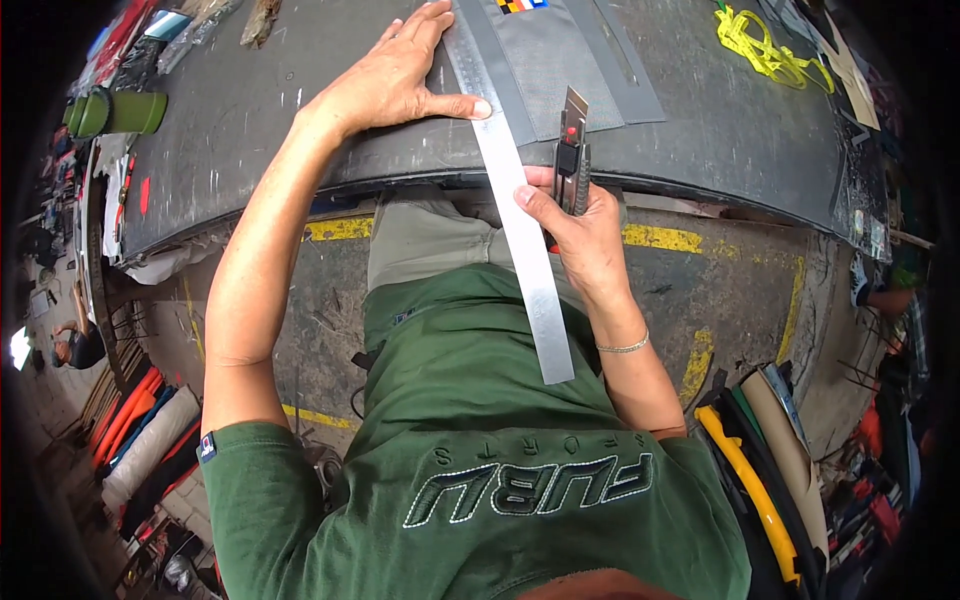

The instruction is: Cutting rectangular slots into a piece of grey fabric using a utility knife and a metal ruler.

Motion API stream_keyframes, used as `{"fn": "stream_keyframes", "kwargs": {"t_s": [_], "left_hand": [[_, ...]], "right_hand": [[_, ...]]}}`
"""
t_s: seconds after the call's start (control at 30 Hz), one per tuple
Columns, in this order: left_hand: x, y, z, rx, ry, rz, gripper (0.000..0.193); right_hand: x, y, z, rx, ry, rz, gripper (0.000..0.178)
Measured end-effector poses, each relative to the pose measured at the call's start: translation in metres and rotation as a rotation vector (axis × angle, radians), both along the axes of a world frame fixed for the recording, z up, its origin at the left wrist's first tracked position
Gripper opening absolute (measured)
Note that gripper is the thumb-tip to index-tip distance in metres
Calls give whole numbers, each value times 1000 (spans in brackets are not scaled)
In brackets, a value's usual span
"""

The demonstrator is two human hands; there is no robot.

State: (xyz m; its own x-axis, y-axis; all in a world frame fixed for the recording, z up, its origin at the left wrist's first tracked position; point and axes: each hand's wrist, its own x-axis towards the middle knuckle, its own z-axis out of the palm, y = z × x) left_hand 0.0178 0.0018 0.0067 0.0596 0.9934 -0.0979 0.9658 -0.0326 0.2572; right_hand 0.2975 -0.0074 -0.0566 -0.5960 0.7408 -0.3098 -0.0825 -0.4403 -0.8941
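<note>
A long metal ruler point(530, 250) lies over the edge of a grey fabric piece point(560, 75) and juts past the table's near edge toward my shirt. My left hand point(390, 85) rests on the tabletop with fingers stretched out, its thumb pressing on the ruler's face. In my right hand point(585, 235) is a snap-off utility knife point(570, 150), its blade out and pointing away from me. That hand's thumb touches the ruler's right edge just off the table, and another finger shows close by. A colourful patch point(522, 5) sits at the fabric's far end.
The dark worktable point(300, 150) curves across ahead of me. Yellow cord point(765, 50) lies at its far right, a green roll point(125, 112) at its left. Rolls of material point(150, 440) stand lower left, and a yellow roll point(750, 490) lower right. Another person point(80, 340) is far left.
</note>
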Motion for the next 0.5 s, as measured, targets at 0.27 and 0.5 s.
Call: {"fn": "stream_keyframes", "kwargs": {"t_s": [0.27, 0.5], "left_hand": [[0, -2, 0, 14, -28, 8, 119], [0, -2, 2, 13, -26, 16, 119]], "right_hand": [[0, 0, -1, 1, -12, 4, 27], [1, 0, 0, -25, -10, 13, 27]]}}
